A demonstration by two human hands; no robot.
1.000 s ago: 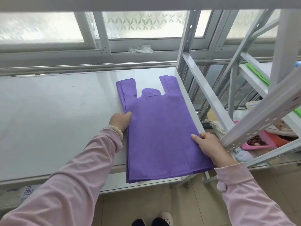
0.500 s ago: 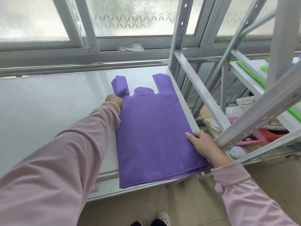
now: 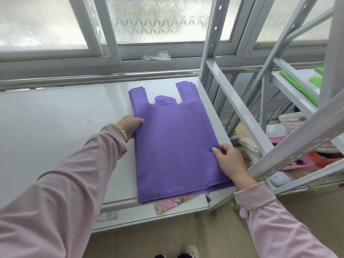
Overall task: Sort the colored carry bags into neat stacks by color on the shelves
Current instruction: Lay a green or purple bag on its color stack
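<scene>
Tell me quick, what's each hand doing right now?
Left hand: grips the left edge of the purple bag stack.
Right hand: pinches its right edge.

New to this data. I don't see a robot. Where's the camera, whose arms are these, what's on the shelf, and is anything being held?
There is no machine here: a person is working bare-handed. The one current picture comes from a wide-angle camera worn on their head, looking forward and down, so the pink sleeves are their own arms. A stack of purple carry bags lies flat on the white shelf, handles toward the window. The left hand holds the stack's left edge, thumb on top. The right hand grips the right edge near the front corner. A cartoon-printed item peeks out from under the stack's front. Further right lie green bags.
</scene>
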